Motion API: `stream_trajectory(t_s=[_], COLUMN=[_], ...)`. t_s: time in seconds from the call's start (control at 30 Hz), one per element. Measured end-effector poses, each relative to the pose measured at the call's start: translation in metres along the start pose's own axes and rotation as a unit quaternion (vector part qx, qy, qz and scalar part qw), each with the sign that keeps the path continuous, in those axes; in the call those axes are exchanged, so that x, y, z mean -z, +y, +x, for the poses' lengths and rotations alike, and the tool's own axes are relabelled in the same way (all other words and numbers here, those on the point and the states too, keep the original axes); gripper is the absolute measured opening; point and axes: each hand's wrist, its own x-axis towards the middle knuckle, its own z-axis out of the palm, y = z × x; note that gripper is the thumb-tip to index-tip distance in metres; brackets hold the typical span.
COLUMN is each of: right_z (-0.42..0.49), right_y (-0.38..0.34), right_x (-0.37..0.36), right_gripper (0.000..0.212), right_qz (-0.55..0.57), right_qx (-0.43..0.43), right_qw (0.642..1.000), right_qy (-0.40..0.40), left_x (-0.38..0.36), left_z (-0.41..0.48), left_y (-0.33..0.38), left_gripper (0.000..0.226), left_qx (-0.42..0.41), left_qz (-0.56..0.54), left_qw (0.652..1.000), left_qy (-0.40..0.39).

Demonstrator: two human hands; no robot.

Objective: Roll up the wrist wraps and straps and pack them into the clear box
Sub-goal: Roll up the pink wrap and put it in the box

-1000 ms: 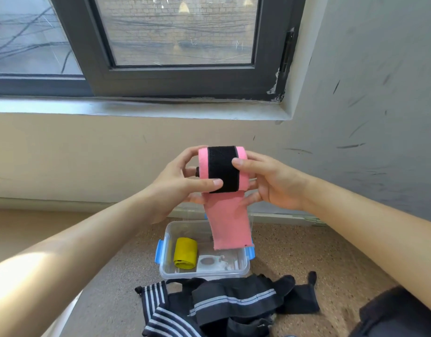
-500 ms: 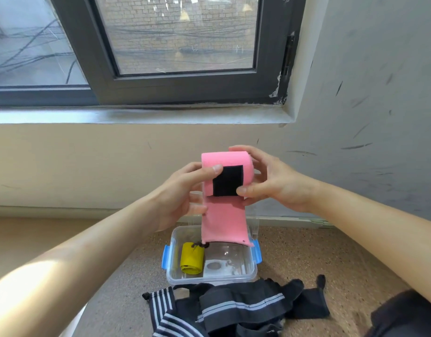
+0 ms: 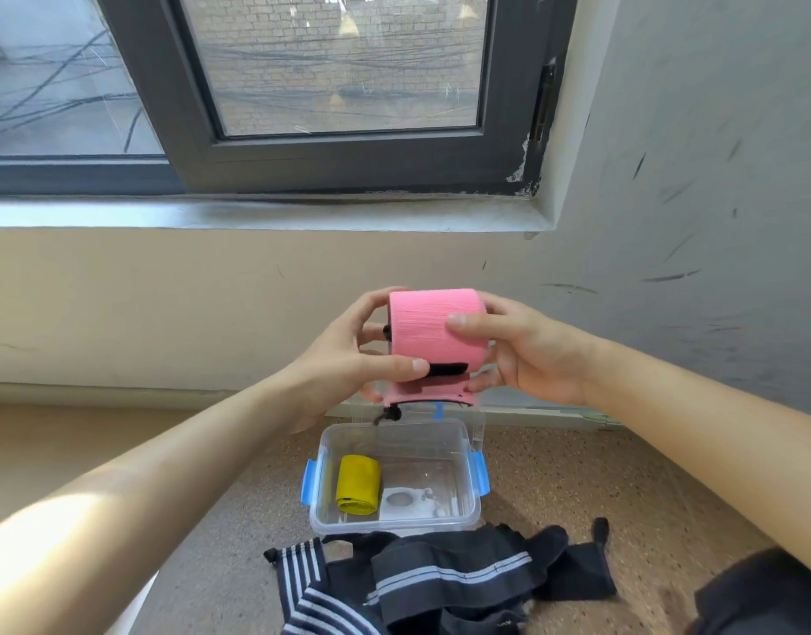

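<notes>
The pink ribbed elastic wrist wrap (image 3: 435, 330) is almost fully rolled into a fat cylinder. It is held in the air, above and a little beyond the box, and touches nothing but the hands. The roll's long axis lies level and runs left to right, with one open end facing each palm. A short loose tail hangs from its underside, with a black fastening strip (image 3: 446, 369) across it and a thin black cord loop (image 3: 389, 413) dangling at its left corner.

The left hand (image 3: 348, 364) grasps the left end, thumb pressed on the lower front by the black strip and fingers curled over the top. The right hand (image 3: 527, 355) grasps the right end, thumb flat on the front face and fingers curled behind and beneath.

Below stands the clear plastic box with blue side latches (image 3: 394, 527), open, on the speckled floor (image 3: 577, 474). A rolled yellow strap (image 3: 358, 490) lies in its left half. Just in front of the box, on the person's side, sprawls a pile of black wraps with white and grey stripes (image 3: 440, 579), unrolled. Beyond is a dark grey window frame (image 3: 348, 162).
</notes>
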Motion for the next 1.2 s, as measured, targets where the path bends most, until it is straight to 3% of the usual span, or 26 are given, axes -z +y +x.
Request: stream_trajectory(t_s=[0.17,0.3,0.37,0.57,0.7,0.8,0.9,1.03,1.1,1.2], right_z=[0.004,0.006,0.008,0.014,0.03,0.048,0.071,0.101,0.113,0.126], right_y=[0.006,0.017,0.019,0.02,0.034,0.048,0.072,0.128,0.162,0.211], right_x=[0.002,-0.002,-0.001,0.009,0.006,0.007,0.011,0.005,0.003,0.0], right_gripper=[0.065,0.081,0.081,0.055,0.06,0.074,0.082,0.07,0.069,0.072], right_qz=[-0.031,-0.194,-0.254,-0.167,-0.077,-0.034,-0.015,0.003,0.009,-0.005], right_qx=[0.065,0.125,0.115,-0.012,-0.058,-0.077,-0.099,-0.141,-0.16,-0.193], right_qw=[0.996,0.969,0.958,0.985,0.995,0.996,0.995,0.983,0.976,0.967], right_qy=[0.054,0.086,0.075,0.03,-0.01,-0.029,0.021,0.12,0.145,0.167], left_x=[-0.002,-0.007,-0.005,0.008,0.015,0.02,0.017,0.005,-0.001,-0.005], left_z=[-0.001,0.001,0.002,0.0,0.007,0.021,0.036,0.044,0.043,0.032], left_y=[-0.001,-0.004,-0.008,-0.023,-0.033,-0.048,-0.077,-0.135,-0.169,-0.22], left_gripper=[0.077,0.065,0.064,0.089,0.089,0.087,0.08,0.063,0.062,0.071], left_qx=[0.102,0.116,0.113,0.091,0.081,0.084,0.11,0.176,0.19,0.16], left_qz=[-0.074,-0.108,-0.126,-0.13,-0.134,-0.167,-0.19,-0.204,-0.174,0.061], left_qw=[0.992,0.987,0.985,0.986,0.988,0.981,0.972,0.955,0.957,0.97], left_qy=[-0.026,0.012,0.025,0.044,0.015,0.045,0.084,0.121,0.131,0.175])
